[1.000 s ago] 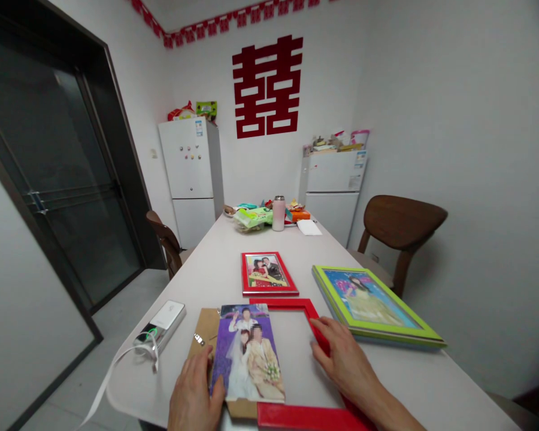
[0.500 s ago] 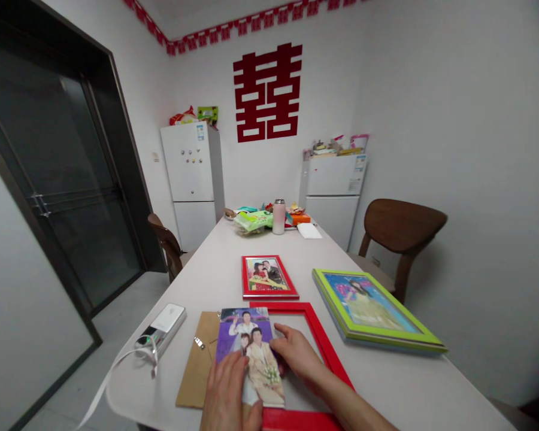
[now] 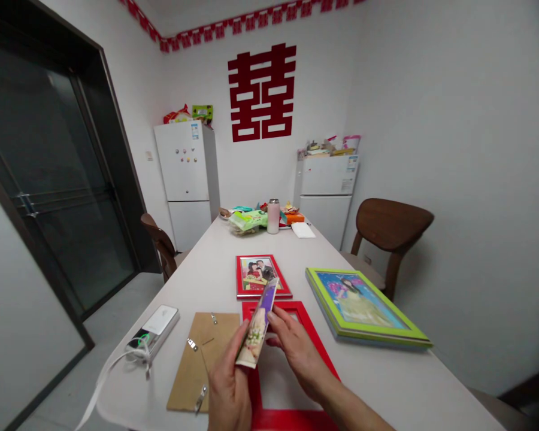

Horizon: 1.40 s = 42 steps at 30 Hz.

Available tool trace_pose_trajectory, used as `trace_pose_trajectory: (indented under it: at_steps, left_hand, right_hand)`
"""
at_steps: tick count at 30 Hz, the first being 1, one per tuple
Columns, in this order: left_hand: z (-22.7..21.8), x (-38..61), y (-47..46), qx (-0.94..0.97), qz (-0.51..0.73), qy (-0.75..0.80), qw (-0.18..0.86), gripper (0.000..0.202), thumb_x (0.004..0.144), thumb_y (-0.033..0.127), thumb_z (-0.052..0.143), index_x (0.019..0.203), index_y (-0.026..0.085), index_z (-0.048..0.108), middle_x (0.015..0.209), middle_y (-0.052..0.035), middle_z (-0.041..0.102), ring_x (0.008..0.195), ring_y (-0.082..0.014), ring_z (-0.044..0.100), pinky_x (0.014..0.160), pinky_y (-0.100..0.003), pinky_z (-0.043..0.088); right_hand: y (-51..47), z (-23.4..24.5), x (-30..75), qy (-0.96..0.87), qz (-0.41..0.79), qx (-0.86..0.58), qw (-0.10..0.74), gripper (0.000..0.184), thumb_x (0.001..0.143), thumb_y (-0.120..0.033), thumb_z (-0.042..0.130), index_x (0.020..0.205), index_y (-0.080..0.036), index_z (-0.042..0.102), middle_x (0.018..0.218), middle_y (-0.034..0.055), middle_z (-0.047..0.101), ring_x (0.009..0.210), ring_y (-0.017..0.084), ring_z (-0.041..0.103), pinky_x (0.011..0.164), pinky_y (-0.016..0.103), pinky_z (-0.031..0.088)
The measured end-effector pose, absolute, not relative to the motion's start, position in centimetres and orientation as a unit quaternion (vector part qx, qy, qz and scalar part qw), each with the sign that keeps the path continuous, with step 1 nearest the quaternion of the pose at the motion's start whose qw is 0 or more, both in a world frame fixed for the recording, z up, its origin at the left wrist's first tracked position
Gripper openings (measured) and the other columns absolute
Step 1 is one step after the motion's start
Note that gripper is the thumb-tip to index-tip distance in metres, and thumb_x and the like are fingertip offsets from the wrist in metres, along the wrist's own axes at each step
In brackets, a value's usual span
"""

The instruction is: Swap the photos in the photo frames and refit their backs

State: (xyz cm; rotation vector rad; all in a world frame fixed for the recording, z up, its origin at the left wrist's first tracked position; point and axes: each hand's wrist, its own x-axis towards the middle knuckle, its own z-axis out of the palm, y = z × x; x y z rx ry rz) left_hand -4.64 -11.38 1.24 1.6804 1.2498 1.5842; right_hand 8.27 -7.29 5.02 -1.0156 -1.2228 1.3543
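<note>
A photo print (image 3: pixel 257 329) with purple and cream colours is held tilted, almost edge-on, above the table. My left hand (image 3: pixel 229 383) grips its lower left side, fingers partly hidden behind it. On its right edge, my right hand (image 3: pixel 294 347) pinches with thumb and fingers. Beneath them lies an opened red picture frame (image 3: pixel 312 332), its middle showing the pale tabletop or a clear pane; I cannot tell which. Left of it rests a brown backing board (image 3: pixel 191 371) with metal clips. Just beyond is a smaller red frame (image 3: pixel 242 293) holding a couple's photo.
A green picture frame (image 3: pixel 372 332) lies to the right. A power bank (image 3: pixel 155 329) with a white cable sits at the left edge of the table (image 3: pixel 197 269). Farther back stand a pink bottle (image 3: pixel 273 216) and a green bag (image 3: pixel 249 221). Chairs flank both sides.
The photo print has been lifted off the backing board and red frame and turned nearly edge-on. Both hands rose with it, uncovering more of the board and its clips.
</note>
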Motion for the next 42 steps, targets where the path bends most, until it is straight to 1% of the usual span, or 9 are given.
trace_pose_trajectory:
  at_steps: [2, 5, 8, 12, 18, 24, 32, 38, 42]
  left_hand:
    - [1.7, -3.6, -11.3, 0.487, 0.626, 0.471, 0.386, 0.035, 0.080, 0.025, 0.039, 0.111, 0.014, 0.048, 0.109, -0.0086, 0.058, 0.105, -0.0216, 0.049, 0.089, -0.034, 0.040]
    - [1.5, -2.1, -11.2, 0.320, 0.670, 0.444, 0.501, 0.043, 0.077, 0.033, 0.045, 0.114, 0.013, 0.043, 0.100, -0.0096, 0.063, 0.096, -0.0229, 0.056, 0.080, -0.033, 0.046]
    - [0.7, -0.9, -11.0, 0.252, 0.689, 0.396, 0.552, 0.054, 0.072, 0.034, 0.051, 0.119, 0.013, 0.035, 0.099, -0.0107, 0.062, 0.093, -0.0230, 0.058, 0.078, -0.032, 0.046]
    - [0.1, -1.0, -10.8, 0.298, 0.667, 0.350, 0.586, 0.060, 0.069, 0.031, 0.055, 0.120, 0.013, 0.031, 0.109, -0.0142, 0.057, 0.099, -0.0240, 0.053, 0.083, -0.034, 0.043]
    - [-0.1, -3.4, -11.2, 0.496, 0.533, 0.508, 0.460, 0.052, 0.066, 0.022, 0.051, 0.115, 0.009, 0.039, 0.123, -0.0166, 0.044, 0.113, -0.0219, 0.041, 0.096, -0.034, 0.031]
    - [-0.3, -3.6, -12.1, 0.681, 0.354, 0.554, 0.323, 0.055, 0.067, 0.019, 0.046, 0.120, 0.007, 0.038, 0.125, -0.0147, 0.042, 0.116, -0.0233, 0.037, 0.098, -0.038, 0.028]
    - [-1.9, -3.7, -12.0, 0.742, 0.327, 0.516, 0.278, 0.057, 0.062, 0.016, 0.050, 0.118, 0.010, 0.043, 0.126, -0.0143, 0.040, 0.117, -0.0265, 0.035, 0.098, -0.042, 0.029]
    - [-2.2, -3.3, -12.1, 0.761, 0.310, 0.514, 0.247, 0.058, 0.062, 0.017, 0.052, 0.118, 0.006, 0.043, 0.127, -0.0179, 0.037, 0.118, -0.0297, 0.033, 0.098, -0.045, 0.028]
    - [-1.6, -4.2, -12.3, 0.764, 0.327, 0.499, 0.246, 0.058, 0.062, 0.016, 0.053, 0.118, 0.011, 0.043, 0.127, -0.0154, 0.038, 0.116, -0.0272, 0.036, 0.096, -0.043, 0.032]
  right_hand:
    - [-7.4, 3.4, 9.1, -0.460, 0.540, -0.494, 0.503, 0.052, 0.073, -0.049, 0.041, 0.115, -0.019, 0.043, 0.118, 0.0097, 0.048, 0.097, 0.019, 0.052, 0.073, 0.028, 0.044]
    - [-7.4, 0.9, 9.9, -0.386, 0.561, -0.529, 0.507, 0.057, 0.074, -0.051, 0.037, 0.121, -0.018, 0.035, 0.126, 0.0119, 0.040, 0.102, 0.021, 0.050, 0.074, 0.031, 0.044]
    - [-7.3, -0.2, 10.4, -0.392, 0.596, -0.468, 0.522, 0.052, 0.075, -0.044, 0.037, 0.119, -0.015, 0.036, 0.117, 0.0121, 0.050, 0.094, 0.020, 0.055, 0.071, 0.030, 0.046]
    - [-6.7, 0.4, 11.9, -0.423, 0.539, -0.494, 0.536, 0.049, 0.069, -0.032, 0.037, 0.115, -0.013, 0.041, 0.105, 0.0111, 0.059, 0.083, 0.020, 0.060, 0.061, 0.027, 0.049]
    - [-5.3, 1.5, 15.0, -0.468, 0.527, -0.554, 0.443, 0.051, 0.063, -0.021, 0.035, 0.112, -0.011, 0.046, 0.080, 0.0089, 0.067, 0.060, 0.018, 0.063, 0.052, 0.027, 0.048]
    - [-4.2, 0.7, 14.5, -0.525, 0.495, -0.558, 0.410, 0.049, 0.061, -0.018, 0.033, 0.106, -0.011, 0.052, 0.075, 0.0067, 0.068, 0.059, 0.018, 0.062, 0.052, 0.026, 0.046]
    - [-2.6, -0.2, 14.3, -0.603, 0.354, -0.602, 0.386, 0.044, 0.063, -0.016, 0.035, 0.101, -0.014, 0.057, 0.080, 0.0052, 0.067, 0.070, 0.019, 0.061, 0.060, 0.026, 0.044]
    - [-3.3, 0.1, 14.2, -0.701, 0.138, -0.653, 0.251, 0.031, 0.070, -0.022, 0.038, 0.092, -0.013, 0.057, 0.085, 0.0097, 0.062, 0.075, 0.019, 0.057, 0.067, 0.026, 0.038]
    - [-3.7, -0.2, 14.4, -0.710, 0.032, -0.681, 0.176, 0.028, 0.072, -0.029, 0.041, 0.090, -0.013, 0.056, 0.085, 0.0112, 0.057, 0.076, 0.021, 0.054, 0.064, 0.028, 0.037]
